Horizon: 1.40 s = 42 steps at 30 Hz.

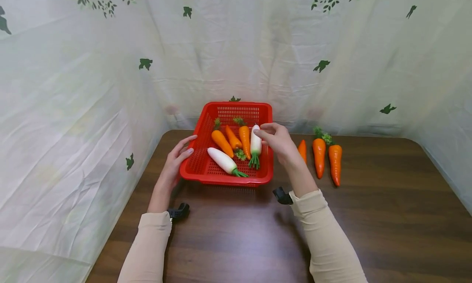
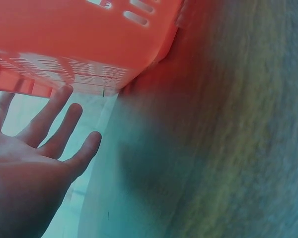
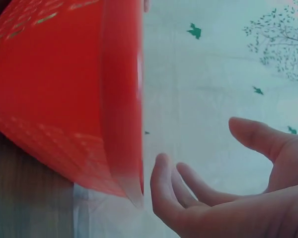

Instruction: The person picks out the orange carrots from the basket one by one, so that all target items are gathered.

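A red plastic basket sits on the table with orange carrots and two white radishes in it. My left hand is at the basket's left rim, fingers extended and spread along its side; the left wrist view shows the fingers beside the slotted wall. Over the right rim hovers my right hand, close to the upright-lying white radish. In the right wrist view its thumb and bent fingers stand apart, with nothing between them. The other white radish lies slanted near the basket's front.
Right of the basket, carrots with green tops lie on the brown wooden table; one of them is partly hidden by my right hand. A pale curtain with leaf prints hangs behind the table and along its sides.
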Each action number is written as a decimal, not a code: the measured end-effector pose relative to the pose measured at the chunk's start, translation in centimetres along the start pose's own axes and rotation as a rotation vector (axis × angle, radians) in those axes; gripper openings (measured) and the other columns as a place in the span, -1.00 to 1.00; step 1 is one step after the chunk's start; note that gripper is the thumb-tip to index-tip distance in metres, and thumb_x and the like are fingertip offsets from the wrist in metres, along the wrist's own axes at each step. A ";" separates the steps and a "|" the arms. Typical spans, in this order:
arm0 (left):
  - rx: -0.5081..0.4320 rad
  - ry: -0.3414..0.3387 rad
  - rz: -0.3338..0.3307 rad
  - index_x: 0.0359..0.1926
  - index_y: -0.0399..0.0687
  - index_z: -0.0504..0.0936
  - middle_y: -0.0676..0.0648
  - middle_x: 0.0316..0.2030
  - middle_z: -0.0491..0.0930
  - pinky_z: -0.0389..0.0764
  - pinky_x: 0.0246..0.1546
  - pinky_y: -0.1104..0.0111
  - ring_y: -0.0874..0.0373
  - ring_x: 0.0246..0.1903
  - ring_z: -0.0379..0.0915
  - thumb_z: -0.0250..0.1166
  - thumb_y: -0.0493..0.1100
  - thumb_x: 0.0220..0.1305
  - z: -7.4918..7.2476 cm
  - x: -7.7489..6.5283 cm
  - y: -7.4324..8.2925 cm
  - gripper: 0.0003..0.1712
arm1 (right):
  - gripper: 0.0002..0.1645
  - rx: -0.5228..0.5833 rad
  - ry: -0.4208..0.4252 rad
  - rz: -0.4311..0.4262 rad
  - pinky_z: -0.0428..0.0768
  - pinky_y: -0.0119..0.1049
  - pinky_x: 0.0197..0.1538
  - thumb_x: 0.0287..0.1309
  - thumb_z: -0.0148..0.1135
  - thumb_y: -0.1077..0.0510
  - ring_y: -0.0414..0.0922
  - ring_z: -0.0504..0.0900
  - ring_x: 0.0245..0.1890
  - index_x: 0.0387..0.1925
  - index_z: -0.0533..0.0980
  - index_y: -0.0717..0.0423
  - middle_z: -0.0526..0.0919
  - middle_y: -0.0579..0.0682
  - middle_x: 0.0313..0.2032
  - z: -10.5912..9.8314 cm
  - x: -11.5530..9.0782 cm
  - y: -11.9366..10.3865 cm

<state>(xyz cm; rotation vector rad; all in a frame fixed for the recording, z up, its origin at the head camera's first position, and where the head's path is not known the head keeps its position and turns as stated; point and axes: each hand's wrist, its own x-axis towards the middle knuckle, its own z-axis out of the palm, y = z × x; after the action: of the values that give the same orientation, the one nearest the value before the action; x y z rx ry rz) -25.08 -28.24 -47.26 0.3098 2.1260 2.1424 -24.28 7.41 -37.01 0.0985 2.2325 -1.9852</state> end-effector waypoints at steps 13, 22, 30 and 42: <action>-0.011 0.004 -0.017 0.59 0.22 0.30 -0.24 0.52 0.32 0.73 0.09 0.30 -0.12 0.28 0.48 0.15 -0.01 0.61 -0.2 0.0 0.1 -0.38 | -0.38 0.051 -0.154 0.145 0.53 -0.02 0.44 0.45 0.32 -0.01 0.12 0.56 0.27 0.35 0.48 0.28 0.55 0.19 0.33 2.2 3.3 -2.6; 0.005 0.014 -0.010 0.59 0.24 0.31 -0.24 0.50 0.33 0.74 0.07 0.29 -0.12 0.24 0.51 0.16 0.01 0.61 -0.5 -0.2 0.4 -0.38 | -0.33 0.103 -0.169 0.264 0.48 -0.01 0.47 0.43 0.35 -0.04 0.16 0.52 0.33 0.40 0.45 0.19 0.51 0.22 0.36 3.9 5.3 -3.4; -0.010 -0.004 0.012 0.58 0.19 0.33 -0.29 0.45 0.38 0.75 0.07 0.30 -0.11 0.22 0.54 0.16 -0.01 0.61 0.0 0.2 0.0 -0.39 | -0.32 0.082 -0.185 0.295 0.43 0.00 0.52 0.43 0.34 -0.03 0.20 0.44 0.44 0.41 0.41 0.19 0.43 0.27 0.44 4.3 5.5 -2.3; 0.001 -0.004 0.009 0.58 0.18 0.32 -0.28 0.46 0.37 0.75 0.07 0.28 -0.18 0.25 0.50 0.15 -0.03 0.61 0.1 0.1 0.0 -0.40 | -0.55 0.012 -0.273 0.288 0.56 -0.25 0.04 0.34 0.44 0.04 -0.03 0.48 -0.24 -0.01 0.39 0.17 0.45 0.04 -0.21 6.9 6.3 -2.7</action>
<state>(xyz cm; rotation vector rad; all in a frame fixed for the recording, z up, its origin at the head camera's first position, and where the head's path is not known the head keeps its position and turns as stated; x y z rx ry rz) -25.10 -28.10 -47.27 0.3248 2.1273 2.1437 -30.40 -0.10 -36.08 0.1327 1.9162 -1.7433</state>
